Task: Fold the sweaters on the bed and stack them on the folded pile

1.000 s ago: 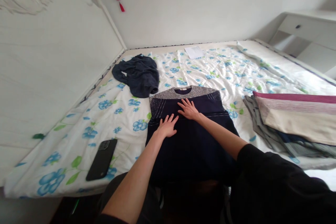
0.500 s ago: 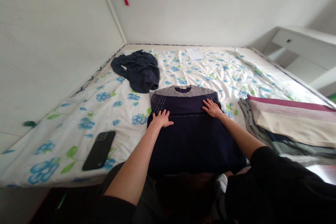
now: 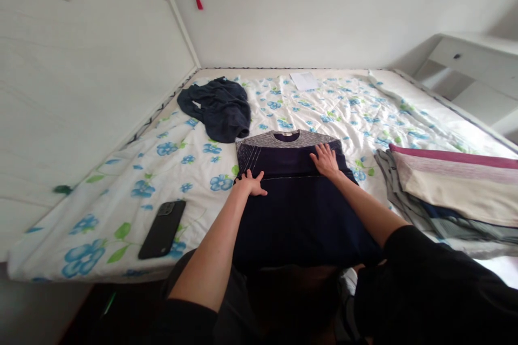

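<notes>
A dark navy sweater (image 3: 299, 215) with a grey speckled collar and shoulders lies spread at the bed's near edge, its neck pointing away from me. Flat on its left side rests my left hand (image 3: 251, 184), open with fingers spread. My right hand (image 3: 326, 160) is also open, palm down on the upper right of the chest near the shoulder. Neither hand grips the cloth. The sweater's sleeves cannot be seen from here, and a thin light line runs across the chest between the hands.
A black phone (image 3: 162, 229) lies to the left. Behind it is a crumpled dark garment (image 3: 222, 108). Folded clothes (image 3: 457, 183) are stacked at the right. A white paper (image 3: 304, 81) lies at the back of the floral bedsheet (image 3: 194, 172). A white cabinet (image 3: 477, 73) stands far right.
My right hand has slid slightly up and inward on the sweater, its fingers now pointing more toward the collar. My left hand stays nearly in place. The view has shifted a little.
</notes>
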`<action>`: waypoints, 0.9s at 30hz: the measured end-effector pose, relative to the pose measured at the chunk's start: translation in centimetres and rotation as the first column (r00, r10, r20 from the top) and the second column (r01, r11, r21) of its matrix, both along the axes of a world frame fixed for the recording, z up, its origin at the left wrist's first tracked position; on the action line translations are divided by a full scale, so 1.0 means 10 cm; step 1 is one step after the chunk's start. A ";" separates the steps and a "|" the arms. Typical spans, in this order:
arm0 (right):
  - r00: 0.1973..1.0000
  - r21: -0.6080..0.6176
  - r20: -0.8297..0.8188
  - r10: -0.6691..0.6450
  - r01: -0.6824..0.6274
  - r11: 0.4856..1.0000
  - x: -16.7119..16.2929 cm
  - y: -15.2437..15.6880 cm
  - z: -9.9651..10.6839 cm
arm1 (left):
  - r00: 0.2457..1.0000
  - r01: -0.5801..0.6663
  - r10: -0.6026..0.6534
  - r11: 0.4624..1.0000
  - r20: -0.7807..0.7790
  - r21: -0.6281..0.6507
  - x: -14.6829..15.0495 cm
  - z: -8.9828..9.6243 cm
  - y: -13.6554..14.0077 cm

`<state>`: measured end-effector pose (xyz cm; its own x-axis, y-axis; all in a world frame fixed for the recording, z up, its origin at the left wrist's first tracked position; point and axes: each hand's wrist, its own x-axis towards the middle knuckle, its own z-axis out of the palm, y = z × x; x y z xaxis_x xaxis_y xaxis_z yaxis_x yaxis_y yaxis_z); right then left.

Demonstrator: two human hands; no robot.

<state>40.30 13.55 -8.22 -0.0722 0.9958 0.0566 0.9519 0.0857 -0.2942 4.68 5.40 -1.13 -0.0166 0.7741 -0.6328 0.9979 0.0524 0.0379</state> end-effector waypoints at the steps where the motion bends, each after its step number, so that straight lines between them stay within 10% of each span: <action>1: 0.994 0.013 -0.014 0.111 -0.111 0.994 -0.22 -0.03 0.02 | 1.000 0.000 0.000 1.000 0.005 -0.003 -0.01 -0.01 0.00; 5: 0.860 -0.019 -0.058 0.507 -0.509 0.861 -1.05 -0.29 -0.05 | 1.000 0.026 -0.026 1.000 0.005 -0.007 -0.05 -0.03 0.01; 9: 0.778 -0.019 -0.055 0.626 -0.627 0.778 -1.36 -0.53 -0.21 | 0.999 0.044 -0.044 0.999 -0.001 -0.012 -0.06 -0.04 0.02; 27: 0.953 -0.289 0.112 0.281 -0.240 0.927 0.49 -0.22 -0.15 | 0.999 -0.002 0.001 1.000 0.037 0.015 -0.06 -0.02 0.05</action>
